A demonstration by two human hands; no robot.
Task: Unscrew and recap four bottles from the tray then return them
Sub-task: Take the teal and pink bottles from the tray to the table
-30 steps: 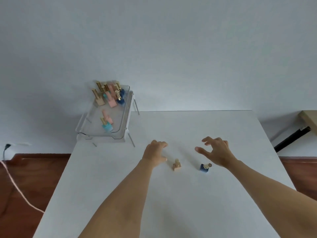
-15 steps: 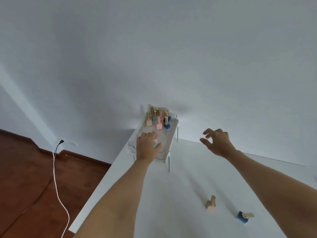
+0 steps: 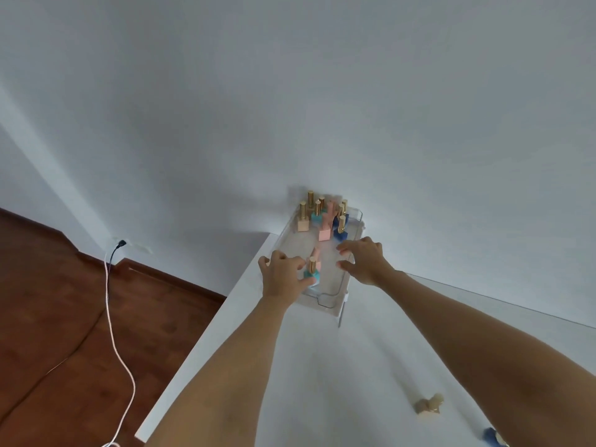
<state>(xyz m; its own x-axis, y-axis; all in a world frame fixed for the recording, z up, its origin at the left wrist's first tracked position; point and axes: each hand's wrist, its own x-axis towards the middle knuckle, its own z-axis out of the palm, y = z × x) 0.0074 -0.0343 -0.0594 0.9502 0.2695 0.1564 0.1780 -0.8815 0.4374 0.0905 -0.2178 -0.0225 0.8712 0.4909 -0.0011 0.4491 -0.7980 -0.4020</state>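
A clear plastic tray (image 3: 325, 300) on thin legs stands at the table's far left corner and holds several small gold-capped bottles. My left hand (image 3: 281, 274) reaches into its near end, fingers touching a teal bottle (image 3: 312, 275); whether it grips the bottle is unclear. A pink bottle (image 3: 317, 254) stands just behind the teal one. My right hand (image 3: 363, 260) hovers over the tray's right side with fingers spread and nothing in them. On the table near me stand a beige bottle (image 3: 429, 407) and a blue bottle (image 3: 494, 437).
The white table (image 3: 309, 366) has its left edge close to the tray. Left of it lies a wooden floor (image 3: 54, 317) with a white cable (image 3: 113, 317) running from a wall socket. A plain wall stands behind the tray.
Both hands left the beige and blue bottles on the table and moved out to the tray. The left hand came down onto the teal bottle; the right hand arrived above the tray.
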